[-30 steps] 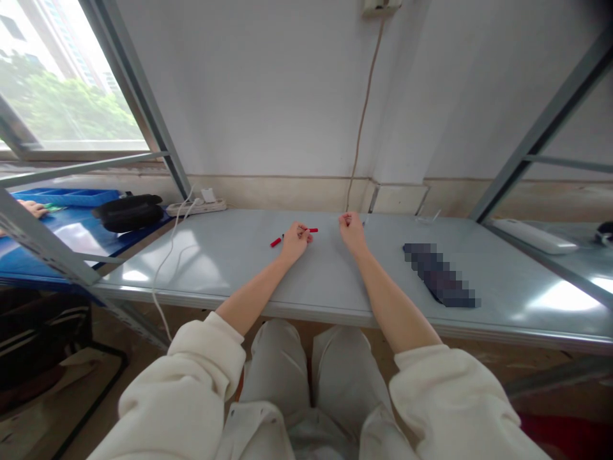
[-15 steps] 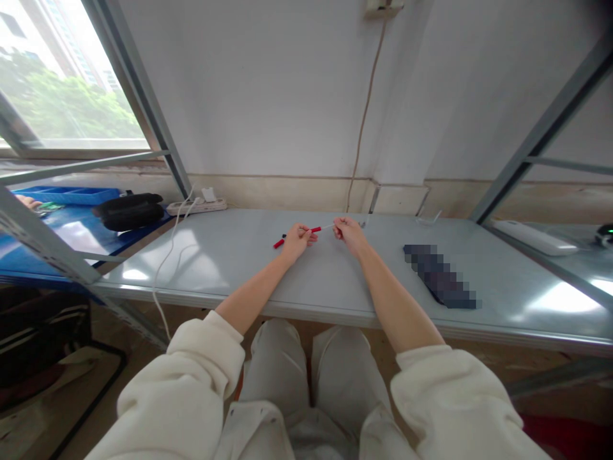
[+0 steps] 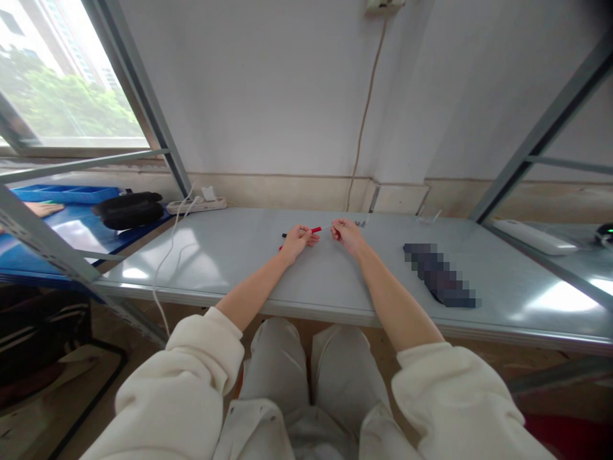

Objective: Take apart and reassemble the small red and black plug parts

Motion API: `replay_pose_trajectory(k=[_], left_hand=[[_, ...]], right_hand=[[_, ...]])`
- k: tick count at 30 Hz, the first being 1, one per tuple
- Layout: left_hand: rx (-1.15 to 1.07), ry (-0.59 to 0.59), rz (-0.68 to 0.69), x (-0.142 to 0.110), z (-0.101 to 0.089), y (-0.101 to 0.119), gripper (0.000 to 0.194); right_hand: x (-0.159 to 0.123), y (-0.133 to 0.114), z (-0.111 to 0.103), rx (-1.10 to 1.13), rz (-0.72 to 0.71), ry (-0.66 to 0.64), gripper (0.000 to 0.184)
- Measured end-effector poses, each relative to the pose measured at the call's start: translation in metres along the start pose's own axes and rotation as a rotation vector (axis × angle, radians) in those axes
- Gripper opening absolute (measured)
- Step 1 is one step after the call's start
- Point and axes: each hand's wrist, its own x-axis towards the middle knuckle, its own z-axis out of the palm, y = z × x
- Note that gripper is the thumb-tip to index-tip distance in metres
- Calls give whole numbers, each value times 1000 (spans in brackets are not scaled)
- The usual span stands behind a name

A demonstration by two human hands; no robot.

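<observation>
Grey table [image 3: 230, 268], one. Over it, left hand [image 3: 297, 241], one; right hand [image 3: 348, 235], one. Red tube [image 3: 317, 230], one, gripped in the left fingers. Thin pale rod [image 3: 326, 227], one, between the hands, pinched by the right fingers.

L hand [image 3: 299, 240] holds red tube [image 3: 316, 230] nr R hand [image 3: 347, 234].

Looked like a workshop: I sat at a grey table [image 3: 325, 281] between metal uprights [image 3: 142, 89]; power strip [image 3: 211, 205] lay by the wall [image 3: 263, 96], blue compartmented tray [image 3: 67, 195] beyond.
</observation>
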Motion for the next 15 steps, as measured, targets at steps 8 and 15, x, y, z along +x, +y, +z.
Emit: replay_pose_trajectory(k=[8, 15], left_hand=[[44, -26, 52, 6, -3, -6, 12], [12, 15, 115, 8, -7, -5, 9]], right_hand=[[-7, 4, 10, -207, -22, -164, 17], [-10, 6, 13, -510, -246, -225, 12]])
